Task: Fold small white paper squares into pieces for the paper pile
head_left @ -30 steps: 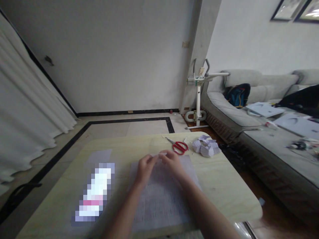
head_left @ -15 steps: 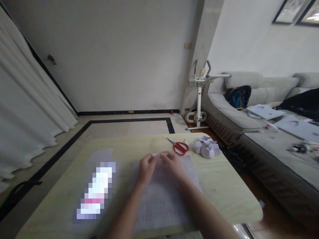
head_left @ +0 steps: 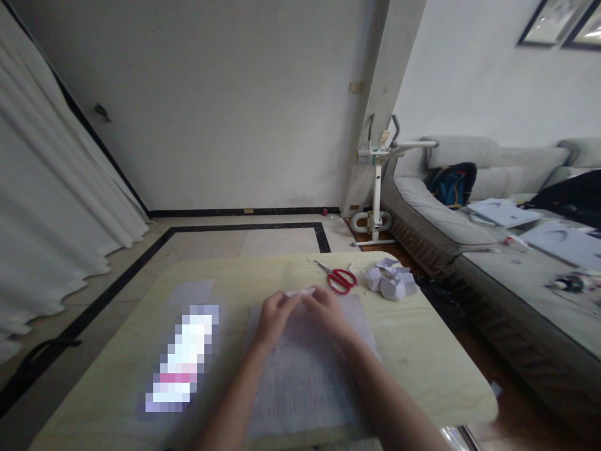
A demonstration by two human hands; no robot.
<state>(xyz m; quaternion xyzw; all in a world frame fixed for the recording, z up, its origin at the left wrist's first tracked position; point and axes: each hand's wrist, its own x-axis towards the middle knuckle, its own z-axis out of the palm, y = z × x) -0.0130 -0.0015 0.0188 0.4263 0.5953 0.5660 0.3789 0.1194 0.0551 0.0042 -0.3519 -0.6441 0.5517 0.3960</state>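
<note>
Both hands' fingers pinched nearly shut, tips almost meeting, on a small strip of thin white paper [head_left: 300,293]. Can't tell if strip is separate or the far edge of the big sheet below. L hand [head_left: 275,316] & R hand [head_left: 328,314]: palms down-ish, fingers curled, wrists angled inward, forearms coming up from bottom of view in an inverted V over the large white printed sheet [head_left: 305,382], which lies flat on the pale wood-grain bench [head_left: 432,357].

Count: 2 hands, 1 large sheet, 1 pr red-handled metal scissors [head_left: 334,274] just beyond R hand, 1 clump crumpled white paper [head_left: 394,283] right of scissors (no. of pcs unclear), 1 small blank-looking white sheet [head_left: 193,292] far left, 1 bright pixelated item [head_left: 185,357] nearer, ID unclear.

Bkgd, right: 1 grey sofa [head_left: 425,203], 1 blue/black backpack [head_left: 454,186] on it, 1 white exercise machine [head_left: 377,191].
</note>
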